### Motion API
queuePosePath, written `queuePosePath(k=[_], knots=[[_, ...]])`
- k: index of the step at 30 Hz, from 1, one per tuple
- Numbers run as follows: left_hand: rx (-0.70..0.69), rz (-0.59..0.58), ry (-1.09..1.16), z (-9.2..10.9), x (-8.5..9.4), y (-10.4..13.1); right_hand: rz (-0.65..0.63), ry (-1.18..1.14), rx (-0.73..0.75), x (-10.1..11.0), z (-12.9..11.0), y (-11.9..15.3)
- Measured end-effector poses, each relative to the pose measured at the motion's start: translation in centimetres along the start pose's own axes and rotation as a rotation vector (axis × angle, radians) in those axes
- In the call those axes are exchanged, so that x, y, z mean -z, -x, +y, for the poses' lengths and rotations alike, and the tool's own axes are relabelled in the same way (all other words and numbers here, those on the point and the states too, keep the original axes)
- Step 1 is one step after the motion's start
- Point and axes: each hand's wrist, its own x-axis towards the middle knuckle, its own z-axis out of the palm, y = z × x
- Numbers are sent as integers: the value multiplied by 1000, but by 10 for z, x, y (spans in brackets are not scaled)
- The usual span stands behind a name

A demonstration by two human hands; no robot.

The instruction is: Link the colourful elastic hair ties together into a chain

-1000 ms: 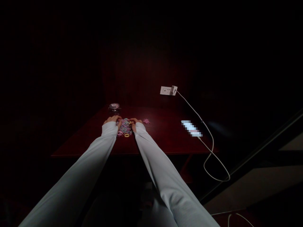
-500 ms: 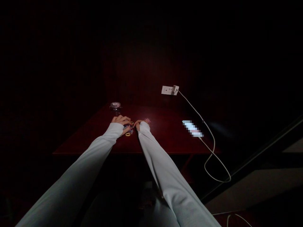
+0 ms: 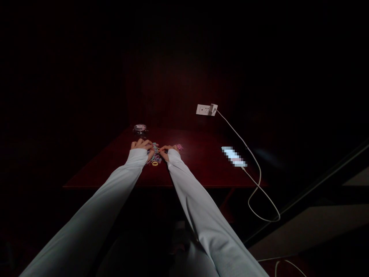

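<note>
A pile of small coloured bands, which look like hair ties, lies on the dark red table between my hands. My left hand rests at the pile's left side, fingers bent and thumb apart from them. On the right side, my right hand has thumb and index finger drawn together at the pile's edge; whatever is between them is too small to make out. A yellow band lies at the near side of the pile. Just past my right hand sits a separate pink bunch of bands.
A clear round jar with a lid stands at the table's back left. To the right lies a lit, blurred-out phone, its white cable looping over the table edge up to a charger in the wall socket.
My left hand has drawn back to the left, uncovering more of the coloured bands. My right hand has shifted slightly left, its fingers reaching toward the pile.
</note>
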Motion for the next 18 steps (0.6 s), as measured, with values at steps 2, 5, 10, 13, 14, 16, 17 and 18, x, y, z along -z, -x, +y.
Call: queuePosePath(k=[2, 5, 10, 13, 14, 16, 17, 18], knots=[[-3, 11, -4, 0, 0, 0, -7, 6, 10, 0, 0, 0], [2, 5, 2, 0, 0, 0, -44, 10, 22, 1, -1, 1], [-7, 1, 21, -1, -1, -1, -80, 24, 46, 4, -2, 3], [-41, 20, 18, -2, -2, -1, -79, 42, 53, 5, -3, 5], [-48, 22, 18, -2, -3, -1, -78, 50, 53, 5, -3, 5], [-51, 19, 21, -2, -4, 0, -75, 54, 55, 5, -3, 5], [-50, 15, 23, -2, -4, 0, -73, 52, 57, 5, -3, 5], [-47, 13, 25, -1, -4, 0, -71, 47, 59, 5, -3, 5]])
